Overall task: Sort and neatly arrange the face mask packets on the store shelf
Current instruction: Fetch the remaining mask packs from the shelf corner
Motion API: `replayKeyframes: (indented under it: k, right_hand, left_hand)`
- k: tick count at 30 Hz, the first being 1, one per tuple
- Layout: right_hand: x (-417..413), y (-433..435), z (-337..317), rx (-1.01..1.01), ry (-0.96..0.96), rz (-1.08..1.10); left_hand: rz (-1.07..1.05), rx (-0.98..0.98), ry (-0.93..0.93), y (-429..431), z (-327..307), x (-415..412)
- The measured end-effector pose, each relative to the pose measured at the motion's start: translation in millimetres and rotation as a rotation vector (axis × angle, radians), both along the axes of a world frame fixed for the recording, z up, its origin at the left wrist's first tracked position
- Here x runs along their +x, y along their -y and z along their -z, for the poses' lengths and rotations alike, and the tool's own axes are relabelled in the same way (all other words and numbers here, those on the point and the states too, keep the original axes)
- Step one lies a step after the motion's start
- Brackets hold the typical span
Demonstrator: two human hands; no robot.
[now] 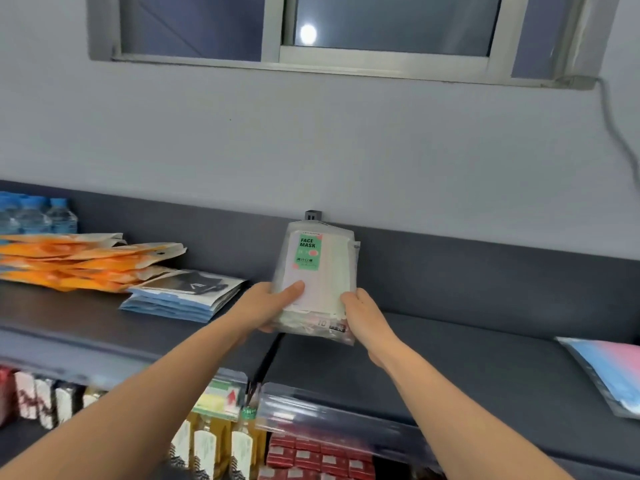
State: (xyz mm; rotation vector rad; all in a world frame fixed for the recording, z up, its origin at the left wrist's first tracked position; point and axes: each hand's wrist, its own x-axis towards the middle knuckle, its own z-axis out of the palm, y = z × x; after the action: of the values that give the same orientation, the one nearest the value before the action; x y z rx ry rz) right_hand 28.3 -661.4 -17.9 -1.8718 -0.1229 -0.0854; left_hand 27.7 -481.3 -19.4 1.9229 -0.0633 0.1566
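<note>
We hold a small bundle of clear face mask packets [320, 271] upright between both hands, green label facing us, in the middle of the dark shelf [485, 358] and close to its back panel. The left hand [265, 308] grips the lower left edge with the thumb laid across the front; the right hand [363, 317] curls round the lower right corner. We cannot tell whether the bundle's bottom edge rests on the shelf or hangs just above it. We judge this to be the squaring-up step: the lower edges look uneven, so we would tap the bundle on the shelf until the packets line up. We would press evenly from both sides, because the slick film will probably slide. To the left lie a heap of orange packets [79, 265] and, just beside it, a fanned stack of blue-and-black packets [187, 296]. A pink-and-blue packet [609, 372] sits well apart at the far right. That leaves bare shelf on the right for this kind. Water bottles [38, 216] stand at the far left.
</note>
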Motion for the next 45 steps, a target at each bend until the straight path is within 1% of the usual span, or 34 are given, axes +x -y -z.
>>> replayKeyframes:
  k: [7,10,12,16,19,21,23,26,28,31,34,37,41,45]
  right_hand:
    - [7.3,-69.9,4.8,0.007,-0.075,0.019]
    - [12.9,-89.1,6.8,-0.026,-0.106,0.043]
    - [16.8,-100.1,9.4,-0.047,-0.137,0.057]
    - [21.3,-114.2,15.5,-0.068,-0.217,0.080]
    - [25.3,-119.3,20.3,-0.129,-0.251,0.091]
    - [27.3,-122.0,20.5,-0.211,-0.257,0.106]
    - [28.4,-124.6,19.2,-0.251,-0.263,0.118]
    - [35.0,-127.8,20.3,-0.223,-0.262,0.123]
    - [40.3,-130.0,24.3,-0.165,-0.238,0.129]
    - [42.9,-130.5,30.2,-0.129,-0.201,0.146]
    - [43.4,-128.1,33.0,-0.098,-0.187,0.136]
    - [43.5,-124.9,33.0,-0.076,-0.181,0.130]
    - [44.3,-111.5,34.4,-0.177,-0.115,0.150]
    - [39.3,-84.6,34.5,-0.228,-0.081,0.197]
  left_hand:
    - [-0.061,0.055,-0.030,-66.2,1.7,10.8]
    - [-0.107,0.148,0.000,-85.1,5.7,18.6]
    - [-0.131,0.245,0.018,-96.1,8.0,23.2]
    - [-0.096,0.443,0.020,-108.1,9.8,28.0]
    - [-0.058,0.471,0.009,-112.4,13.0,29.5]
    - [-0.045,0.515,0.004,-115.5,16.5,34.1]
    - [-0.054,0.564,-0.011,-117.8,19.6,40.5]
    - [-0.087,0.620,-0.042,-118.8,20.3,46.5]
    - [-0.100,0.667,-0.035,-119.1,20.6,49.0]
    - [-0.128,0.767,-0.019,-119.9,20.6,49.9]
    - [-0.186,0.871,0.036,-119.1,18.5,47.6]
    - [-0.269,0.952,0.173,-115.1,15.8,45.5]
    - [-0.264,0.921,0.317,-100.6,12.1,45.0]
    - [-0.169,0.869,0.388,-74.2,8.9,45.3]
